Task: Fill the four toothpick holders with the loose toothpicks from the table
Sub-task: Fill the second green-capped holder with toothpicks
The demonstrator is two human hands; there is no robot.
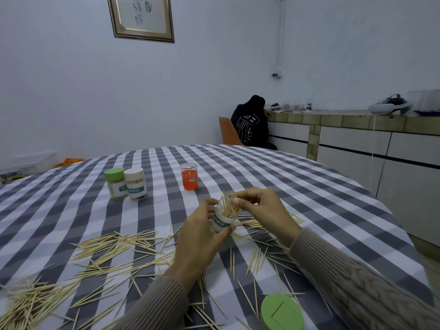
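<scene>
My left hand (200,236) grips a clear open toothpick holder (222,220) with a white label, tilted above the table. My right hand (257,203) pinches a bunch of toothpicks (229,206) that pokes into the holder's mouth. Two capped holders stand at the back left, one with a green lid (115,184) and one with a white lid (135,184). A red holder (189,176) with a clear cap stands behind my hands. Loose toothpicks (114,248) lie scattered over the checked tablecloth, thickest at the front left (26,298).
A loose green lid (282,313) lies flat at the front right of the table. The round table's edge curves away on the right. Beyond it, a person in dark clothes (252,122) sits on an orange chair at a tiled counter (345,117).
</scene>
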